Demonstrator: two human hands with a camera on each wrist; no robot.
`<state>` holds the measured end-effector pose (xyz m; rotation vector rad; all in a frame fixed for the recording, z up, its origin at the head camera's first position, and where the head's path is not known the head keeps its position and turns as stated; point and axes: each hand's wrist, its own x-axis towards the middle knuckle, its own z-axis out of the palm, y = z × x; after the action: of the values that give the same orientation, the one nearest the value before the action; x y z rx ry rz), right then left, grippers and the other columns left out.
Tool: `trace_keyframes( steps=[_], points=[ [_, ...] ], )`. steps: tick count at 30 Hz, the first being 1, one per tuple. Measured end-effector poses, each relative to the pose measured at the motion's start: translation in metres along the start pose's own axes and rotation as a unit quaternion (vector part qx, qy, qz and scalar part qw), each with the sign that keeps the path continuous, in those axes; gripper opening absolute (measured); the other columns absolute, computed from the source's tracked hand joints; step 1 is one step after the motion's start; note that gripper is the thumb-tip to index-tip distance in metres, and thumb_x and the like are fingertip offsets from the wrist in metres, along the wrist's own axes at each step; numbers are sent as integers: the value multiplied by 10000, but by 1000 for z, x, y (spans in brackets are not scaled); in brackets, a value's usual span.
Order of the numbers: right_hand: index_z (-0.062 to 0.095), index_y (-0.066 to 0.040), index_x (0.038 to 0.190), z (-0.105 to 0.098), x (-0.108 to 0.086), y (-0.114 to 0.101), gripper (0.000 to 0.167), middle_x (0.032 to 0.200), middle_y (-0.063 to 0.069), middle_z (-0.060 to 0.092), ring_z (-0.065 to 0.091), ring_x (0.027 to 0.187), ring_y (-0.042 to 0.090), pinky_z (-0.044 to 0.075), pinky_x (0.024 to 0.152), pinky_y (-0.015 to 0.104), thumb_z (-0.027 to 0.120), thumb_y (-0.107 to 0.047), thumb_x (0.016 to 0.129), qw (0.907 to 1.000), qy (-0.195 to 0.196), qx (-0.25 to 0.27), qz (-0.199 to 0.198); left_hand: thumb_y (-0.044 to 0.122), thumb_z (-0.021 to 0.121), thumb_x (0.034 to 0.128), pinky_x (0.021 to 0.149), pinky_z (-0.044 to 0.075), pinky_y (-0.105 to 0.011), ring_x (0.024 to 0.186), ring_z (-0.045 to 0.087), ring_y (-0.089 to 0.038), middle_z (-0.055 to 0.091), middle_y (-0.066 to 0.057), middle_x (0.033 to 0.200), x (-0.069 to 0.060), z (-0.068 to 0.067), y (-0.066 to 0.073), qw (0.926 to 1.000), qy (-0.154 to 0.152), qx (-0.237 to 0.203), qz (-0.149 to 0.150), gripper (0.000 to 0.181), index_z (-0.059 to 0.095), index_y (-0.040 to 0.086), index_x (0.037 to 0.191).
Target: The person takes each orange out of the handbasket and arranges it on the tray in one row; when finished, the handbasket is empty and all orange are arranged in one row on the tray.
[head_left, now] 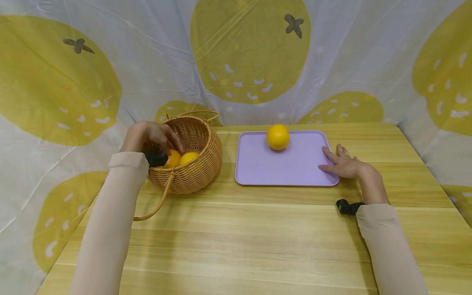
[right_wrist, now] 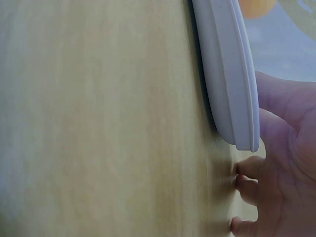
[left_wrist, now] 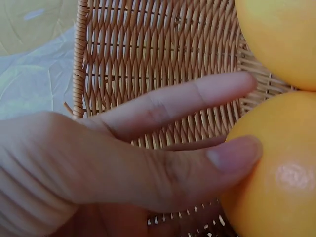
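Observation:
My left hand [head_left: 153, 137] reaches into the wicker basket [head_left: 195, 172], over an orange [head_left: 172, 159] that lies beside a second orange [head_left: 189, 157]. In the left wrist view the thumb of my left hand [left_wrist: 123, 173] touches the nearer orange [left_wrist: 276, 168], the index finger is extended, and the other fingers are mostly hidden. My right hand [head_left: 348, 166] rests at the right edge of the lilac tray [head_left: 284, 168], thumb and a finger over its rim. The right wrist view shows other fingertips of my right hand [right_wrist: 286, 148] on the table beside the tray [right_wrist: 232, 74].
One more orange [head_left: 277, 137] sits on the tray near its back edge. The basket stands left of the tray, one handle [head_left: 162, 203] hanging toward the front and another leaning back. Behind the wooden table [head_left: 236, 246] hangs a fruit-patterned cloth [head_left: 166, 61].

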<state>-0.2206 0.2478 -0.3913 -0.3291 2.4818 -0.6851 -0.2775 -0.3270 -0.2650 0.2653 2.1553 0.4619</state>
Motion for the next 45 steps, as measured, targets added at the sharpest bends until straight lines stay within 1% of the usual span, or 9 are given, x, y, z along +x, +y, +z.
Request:
trace_keyframes(
  steps=[4, 7, 9, 11, 15, 21, 28, 35, 45],
  points=[
    [-18, -21, 1641, 0, 0, 0, 860, 1585, 420, -278, -272, 1490, 565, -126, 1148, 772, 470, -453, 1081, 10000, -6, -6, 4, 104, 626, 1029, 991, 528, -363, 1205, 587, -235, 566, -132, 1483, 2, 0, -3, 9978, -356, -503, -225, 343, 667, 83, 1369],
    [-20, -25, 1642, 0, 0, 0, 860, 1587, 418, -277, -270, 1489, 566, -130, 1150, 768, 470, -455, 1080, 10000, -12, 2, 19, 129, 590, 1053, 855, 522, -278, 965, 593, -127, 581, -121, 1422, 4, -1, -5, 9955, -638, -662, -230, 357, 628, 65, 1403],
    [-20, -28, 1643, 0, 0, 0, 857, 1587, 419, -275, -267, 1489, 569, -130, 1152, 766, 467, -456, 1081, 10000, -15, 1, 29, 139, 573, 1063, 886, 525, -296, 1014, 610, -158, 565, -146, 1433, 6, -2, -6, 9964, -695, -474, -130, 352, 621, 69, 1405],
    [-19, -31, 1643, 0, 0, 0, 858, 1587, 421, -272, -263, 1491, 569, -125, 1152, 768, 467, -459, 1081, 10000, -15, -20, 46, 105, 540, 1071, 1019, 514, -363, 1236, 583, -272, 503, -187, 1508, 7, -2, -6, 9969, -723, -298, -6, 344, 615, 68, 1404],
    [-16, -34, 1644, 0, 0, 1, 859, 1587, 422, -269, -261, 1492, 568, -121, 1150, 772, 467, -465, 1079, 10000, -18, -34, 70, 57, 542, 1055, 1051, 494, -401, 1357, 476, -351, 443, -192, 1565, 9, -1, -5, 9977, -599, -328, -25, 321, 640, 76, 1361],
    [-15, -30, 1643, 1, -1, 0, 863, 1587, 420, -272, -264, 1491, 568, -128, 1150, 769, 474, -463, 1078, 10000, -25, 15, 57, 82, 608, 1028, 816, 503, -323, 939, 509, -187, 457, -160, 1536, 9, 3, -1, 9965, -30, -826, -84, 336, 631, 54, 1362],
    [-14, -23, 1641, 1, 0, -1, 856, 1587, 421, -272, -264, 1489, 573, -130, 1149, 769, 469, -454, 1081, 10000, -17, -2, 18, 72, 590, 1031, 990, 470, -354, 1354, 455, -306, 423, -223, 1593, 12, 1, -2, 9980, 366, -314, 402, 400, 585, 28, 1428],
    [-16, -23, 1641, 0, -1, -1, 858, 1585, 421, -275, -267, 1488, 570, -132, 1148, 769, 467, -458, 1081, 10000, -29, -24, 33, 74, 631, 1018, 966, 504, -341, 1304, 506, -296, 460, -230, 1572, 13, 0, -4, 9980, 307, -184, 526, 485, 535, 31, 1491],
    [-15, -29, 1642, -1, -1, 1, 860, 1585, 421, -274, -261, 1488, 572, -128, 1145, 774, 470, -462, 1080, 10000, -47, -16, 41, 58, 660, 992, 1076, 456, -408, 1426, 445, -360, 504, -199, 1547, 17, 2, -2, 9937, 732, -44, 850, 439, 603, 17, 1425]
  ],
)
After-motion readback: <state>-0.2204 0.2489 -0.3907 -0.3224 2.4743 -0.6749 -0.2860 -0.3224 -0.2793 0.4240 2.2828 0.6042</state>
